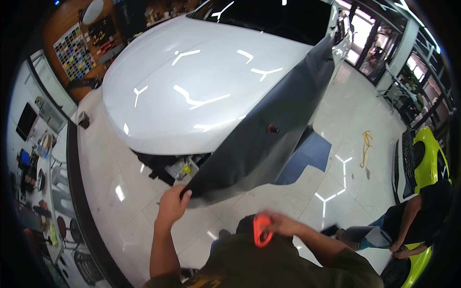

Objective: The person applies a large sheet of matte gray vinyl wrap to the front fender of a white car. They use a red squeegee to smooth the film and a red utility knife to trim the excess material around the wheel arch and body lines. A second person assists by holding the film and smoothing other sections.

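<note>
My left hand (172,206) pinches the near corner of a large dark grey sheet of vinyl film (240,158). The film drapes along the side of a white car (163,96) and reaches back towards its windscreen. A small red-and-dark round piece (273,128) sits on the sheet. Close to my body, my right hand (283,224), slightly blurred, is closed on an orange-red hand tool (261,231) with an oval opening; its exact kind does not show. Beyond the film's lower edge lies a blue-grey angular flap (307,158).
At the lower right a person (422,216) in dark clothes handles a grey sheet beside a lime-green car part (430,149). Yellow cord (366,149) lies on the glossy tiled floor. The car's front end is open below the bonnet. A long cluttered table (45,177) stands at left.
</note>
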`<action>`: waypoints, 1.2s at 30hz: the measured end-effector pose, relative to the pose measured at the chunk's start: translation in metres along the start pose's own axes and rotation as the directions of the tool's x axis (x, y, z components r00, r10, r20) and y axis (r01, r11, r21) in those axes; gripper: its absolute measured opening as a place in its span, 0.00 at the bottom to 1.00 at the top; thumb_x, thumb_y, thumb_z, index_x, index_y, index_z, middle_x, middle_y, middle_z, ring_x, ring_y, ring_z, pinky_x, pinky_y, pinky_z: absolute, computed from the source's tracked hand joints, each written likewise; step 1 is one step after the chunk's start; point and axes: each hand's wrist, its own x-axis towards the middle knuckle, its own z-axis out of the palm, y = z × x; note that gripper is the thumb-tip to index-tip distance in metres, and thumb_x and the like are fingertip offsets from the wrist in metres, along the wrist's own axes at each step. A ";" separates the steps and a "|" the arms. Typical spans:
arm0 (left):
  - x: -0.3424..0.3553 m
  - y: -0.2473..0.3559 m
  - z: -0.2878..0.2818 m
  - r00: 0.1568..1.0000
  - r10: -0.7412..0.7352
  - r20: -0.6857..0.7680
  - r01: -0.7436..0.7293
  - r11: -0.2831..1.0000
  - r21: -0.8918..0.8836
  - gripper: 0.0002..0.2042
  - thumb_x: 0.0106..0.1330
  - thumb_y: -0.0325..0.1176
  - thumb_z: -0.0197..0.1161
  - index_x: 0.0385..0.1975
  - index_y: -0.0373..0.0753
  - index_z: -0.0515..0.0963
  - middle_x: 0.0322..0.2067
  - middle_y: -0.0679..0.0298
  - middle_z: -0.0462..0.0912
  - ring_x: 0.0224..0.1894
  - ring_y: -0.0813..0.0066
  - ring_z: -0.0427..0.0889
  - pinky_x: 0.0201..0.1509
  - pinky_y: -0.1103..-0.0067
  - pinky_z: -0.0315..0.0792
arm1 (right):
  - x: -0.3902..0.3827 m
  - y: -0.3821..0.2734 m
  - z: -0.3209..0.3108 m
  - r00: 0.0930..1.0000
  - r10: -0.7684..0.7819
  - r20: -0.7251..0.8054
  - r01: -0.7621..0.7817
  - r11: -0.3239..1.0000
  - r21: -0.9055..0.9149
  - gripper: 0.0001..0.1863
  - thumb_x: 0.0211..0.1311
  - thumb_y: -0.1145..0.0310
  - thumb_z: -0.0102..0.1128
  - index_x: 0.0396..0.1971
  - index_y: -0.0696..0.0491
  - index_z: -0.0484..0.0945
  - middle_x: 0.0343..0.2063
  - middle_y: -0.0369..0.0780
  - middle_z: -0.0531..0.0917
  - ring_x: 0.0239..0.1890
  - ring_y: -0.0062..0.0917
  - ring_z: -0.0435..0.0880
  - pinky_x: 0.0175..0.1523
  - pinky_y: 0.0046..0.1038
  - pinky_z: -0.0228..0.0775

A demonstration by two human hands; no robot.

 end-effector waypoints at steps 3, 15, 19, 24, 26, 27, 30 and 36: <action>-0.001 0.001 0.011 0.994 0.063 -0.093 -0.063 0.998 0.004 0.08 0.64 0.33 0.58 0.34 0.34 0.77 0.31 0.51 0.79 0.36 0.48 0.78 0.39 0.63 0.70 | 0.002 0.019 0.010 0.977 0.176 0.121 -0.162 0.980 -0.115 0.21 0.66 0.59 0.58 0.55 0.51 0.72 0.51 0.42 0.74 0.53 0.29 0.74 0.56 0.29 0.69; -0.003 -0.005 0.016 0.987 0.123 -0.101 -0.125 0.992 -0.017 0.07 0.64 0.30 0.57 0.36 0.33 0.77 0.31 0.52 0.78 0.33 0.50 0.78 0.37 0.65 0.70 | 0.004 0.017 0.040 0.945 0.177 0.276 0.006 0.832 -0.555 0.25 0.67 0.51 0.53 0.55 0.53 0.73 0.43 0.47 0.81 0.47 0.39 0.79 0.53 0.34 0.69; -0.008 0.001 0.013 0.990 0.113 -0.080 -0.116 0.993 -0.034 0.08 0.63 0.31 0.58 0.37 0.33 0.77 0.31 0.53 0.79 0.34 0.52 0.78 0.37 0.66 0.71 | 0.011 0.019 0.044 0.980 0.100 0.171 0.023 0.799 -0.601 0.20 0.68 0.57 0.54 0.51 0.54 0.74 0.38 0.44 0.82 0.42 0.36 0.81 0.50 0.33 0.71; -0.017 0.032 0.017 0.971 0.235 -0.040 -0.222 0.952 0.213 0.09 0.61 0.33 0.62 0.37 0.37 0.77 0.30 0.57 0.79 0.34 0.58 0.79 0.37 0.68 0.72 | 0.012 0.017 0.036 0.980 0.026 -0.199 -0.059 0.985 -0.163 0.13 0.62 0.68 0.61 0.46 0.55 0.77 0.34 0.38 0.82 0.36 0.23 0.80 0.43 0.28 0.71; -0.024 0.039 0.020 0.959 0.279 -0.044 -0.263 0.939 0.221 0.09 0.60 0.34 0.62 0.38 0.39 0.77 0.29 0.59 0.77 0.32 0.60 0.78 0.36 0.69 0.72 | 0.018 0.014 0.033 0.910 -0.089 -0.404 0.064 0.995 -0.074 0.13 0.61 0.72 0.61 0.46 0.56 0.77 0.33 0.36 0.81 0.35 0.19 0.79 0.42 0.26 0.71; -0.028 0.042 0.022 0.954 0.297 -0.042 -0.281 0.935 0.217 0.10 0.60 0.34 0.63 0.38 0.39 0.77 0.28 0.61 0.76 0.32 0.62 0.78 0.36 0.69 0.72 | 0.022 0.009 0.033 0.868 -0.116 -0.483 0.119 0.993 -0.025 0.13 0.61 0.73 0.61 0.46 0.57 0.77 0.33 0.36 0.81 0.35 0.19 0.79 0.42 0.25 0.71; -0.033 0.057 0.022 0.948 0.311 -0.063 -0.307 0.949 0.065 0.09 0.59 0.34 0.63 0.36 0.38 0.77 0.28 0.62 0.74 0.31 0.63 0.77 0.34 0.70 0.71 | 0.034 -0.013 0.037 0.684 -0.195 -0.703 0.307 0.951 0.035 0.11 0.60 0.77 0.57 0.43 0.61 0.75 0.32 0.40 0.81 0.31 0.21 0.78 0.39 0.24 0.71; -0.027 0.063 0.032 0.935 0.355 -0.013 -0.356 0.935 -0.016 0.09 0.58 0.34 0.63 0.34 0.37 0.76 0.28 0.62 0.75 0.31 0.64 0.77 0.33 0.69 0.71 | 0.051 -0.044 0.046 0.519 -0.423 -0.743 0.375 0.894 -0.246 0.11 0.61 0.79 0.56 0.43 0.61 0.76 0.34 0.39 0.80 0.35 0.22 0.79 0.43 0.25 0.72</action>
